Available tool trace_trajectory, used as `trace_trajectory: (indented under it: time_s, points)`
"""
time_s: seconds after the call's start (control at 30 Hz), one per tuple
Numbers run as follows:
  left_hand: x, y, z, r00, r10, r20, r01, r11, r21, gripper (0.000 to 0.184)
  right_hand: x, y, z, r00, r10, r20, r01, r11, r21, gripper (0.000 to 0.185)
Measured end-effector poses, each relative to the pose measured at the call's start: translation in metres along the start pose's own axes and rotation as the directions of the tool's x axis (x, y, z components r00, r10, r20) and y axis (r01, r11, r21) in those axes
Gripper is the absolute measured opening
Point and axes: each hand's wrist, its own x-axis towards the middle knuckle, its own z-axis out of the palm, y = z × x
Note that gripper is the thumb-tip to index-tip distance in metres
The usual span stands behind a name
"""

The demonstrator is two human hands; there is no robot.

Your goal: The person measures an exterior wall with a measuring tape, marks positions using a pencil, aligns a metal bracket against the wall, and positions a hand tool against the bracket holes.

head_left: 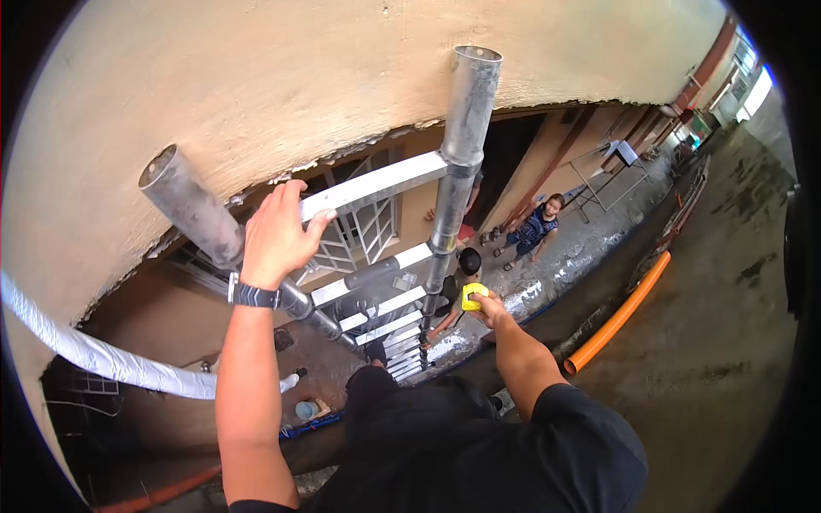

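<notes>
I am high on a metal ladder (pixel 438 248) with round tube rails and flat white rungs, which leans at the wall. My left hand (pixel 278 235), with a dark watch on its wrist, grips the left end of the top rung (pixel 376 182). Its fingers curl over the far side and the thumb lies on the near face. Out to the right of the ladder's right rail, my right hand (pixel 491 309) is closed around a yellow tape measure (pixel 472 297). No drawn-out blade can be made out.
Below, one person (pixel 534 229) looks up and another person (pixel 466 265) is by the ladder, an arm reaching to its rail. An orange pipe (pixel 617 315) lies on the ground at right. A silver-wrapped pipe (pixel 111 355) crosses at left. The wall's rough lower edge (pixel 342 158) runs behind the ladder.
</notes>
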Motion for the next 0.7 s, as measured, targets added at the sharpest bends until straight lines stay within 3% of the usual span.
trace_trajectory:
  time_s: [0.23,0.7]
  points:
    - [-0.003,-0.005,0.002,0.995,-0.006,-0.096,0.002,0.999,-0.036,0.070,0.004,0.003,0.007,0.999,0.045,-0.024,-0.048,0.989,-0.141,0.051]
    - [-0.001,0.000,-0.004,0.994,-0.089,-0.064,0.081,0.991,-0.106,0.073,0.019,-0.014,0.028,0.999,0.041,-0.005,-0.042,0.992,-0.119,0.049]
